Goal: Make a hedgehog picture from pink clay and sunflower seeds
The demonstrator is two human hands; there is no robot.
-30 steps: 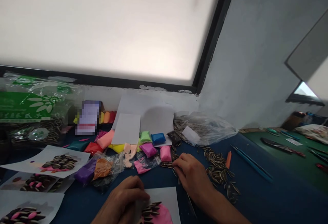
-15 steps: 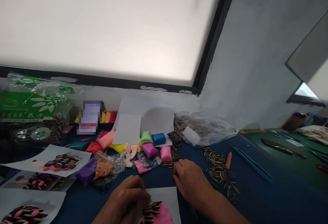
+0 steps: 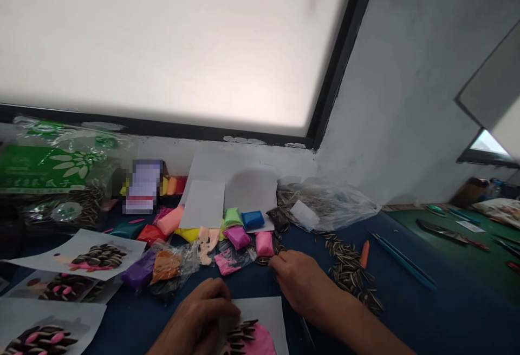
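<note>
My left hand [image 3: 207, 309], fingers curled, rests at the left edge of a white sheet of paper [image 3: 266, 309]. On that sheet lies a flat piece of pink clay [image 3: 263, 341] with striped sunflower seeds [image 3: 242, 334] stuck in its left part; the lower end is cut off by the frame. What the left fingertips grip is hidden. My right hand [image 3: 296, 279] is closed, fingertips bent down at a few loose sunflower seeds [image 3: 263, 261] beside a pink clay packet [image 3: 264, 244]. Whether a seed is between them I cannot see.
Colourful clay packets [image 3: 236, 237] lie beyond my hands. A seed pile [image 3: 349, 268], an orange stick [image 3: 364, 254] and blue tweezers [image 3: 404, 262] are at right. Pictures of seed-covered figures [image 3: 97, 257] lie left, near a seed bag [image 3: 52, 171]. A thin tool [image 3: 306, 331] lies under my right forearm.
My right hand has shifted slightly left and forward, its fingertips now at the loose seeds near the pink packet. My left hand stays put by the sheet.
</note>
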